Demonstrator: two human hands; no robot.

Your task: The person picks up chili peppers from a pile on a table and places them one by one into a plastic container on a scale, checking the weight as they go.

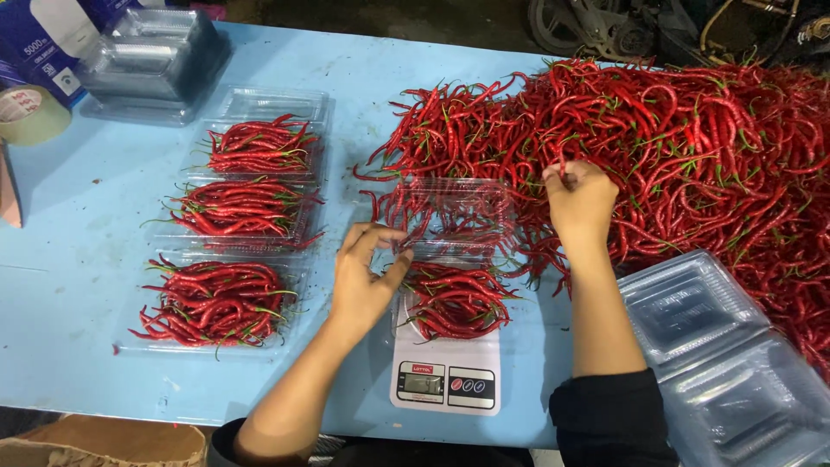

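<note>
A clear plastic clamshell box (450,259) filled with red chillies (456,301) sits on a white digital kitchen scale (447,372), its lid standing open behind. My left hand (367,272) rests at the box's left edge, fingers spread and touching the chillies there. My right hand (579,201) reaches into a big heap of long red chillies (692,147) on the blue table (78,259), fingers pinched on a few chilli stems.
Three open clear boxes filled with chillies (216,303) lie in a column at left. A stack of empty clear boxes (735,372) sits at lower right, another stack (151,60) at upper left. A tape roll (30,112) lies at the left edge.
</note>
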